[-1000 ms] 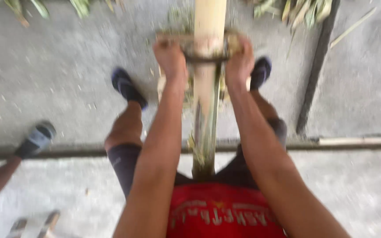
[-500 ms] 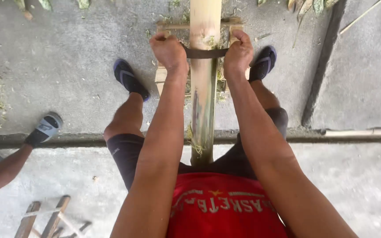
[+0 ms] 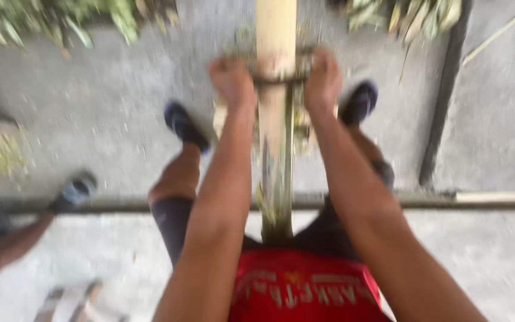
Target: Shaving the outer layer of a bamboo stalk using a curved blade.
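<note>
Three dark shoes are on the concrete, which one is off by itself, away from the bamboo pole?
The shoe at far left, beside the floor channel. It belongs to another person's leg, while the other two shoes flank the bamboo pole.

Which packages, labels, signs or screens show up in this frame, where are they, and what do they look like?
No packages, signs or screens are in view.
Printed lettering: a pale, blurred band across the front of the person's red shirt, at the bottom middle of the picture, below the bamboo pole that the left hand and right hand flank.
</note>
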